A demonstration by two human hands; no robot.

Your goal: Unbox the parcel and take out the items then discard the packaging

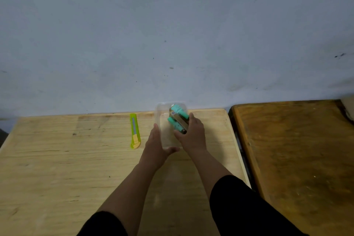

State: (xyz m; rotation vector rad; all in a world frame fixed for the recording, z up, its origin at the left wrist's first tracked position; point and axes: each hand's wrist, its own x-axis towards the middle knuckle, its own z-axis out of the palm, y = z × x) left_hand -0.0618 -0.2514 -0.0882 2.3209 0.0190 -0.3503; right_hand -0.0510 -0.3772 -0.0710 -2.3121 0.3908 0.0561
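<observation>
A clear plastic container (162, 119) stands near the far edge of the light wooden table (57, 159). Inside it lie teal-capped items (177, 117), one with a dark spotted body and a brownish one beside it. My left hand (156, 141) grips the container's near left side, thumb under its front edge. My right hand (192, 132) reaches into the container from the right, its fingers closed around the teal-capped items.
A yellow-green utility knife (135, 131) lies on the table left of the container. A darker wooden table (297, 149) stands to the right across a narrow gap. A grey wall (172, 34) rises right behind both tables.
</observation>
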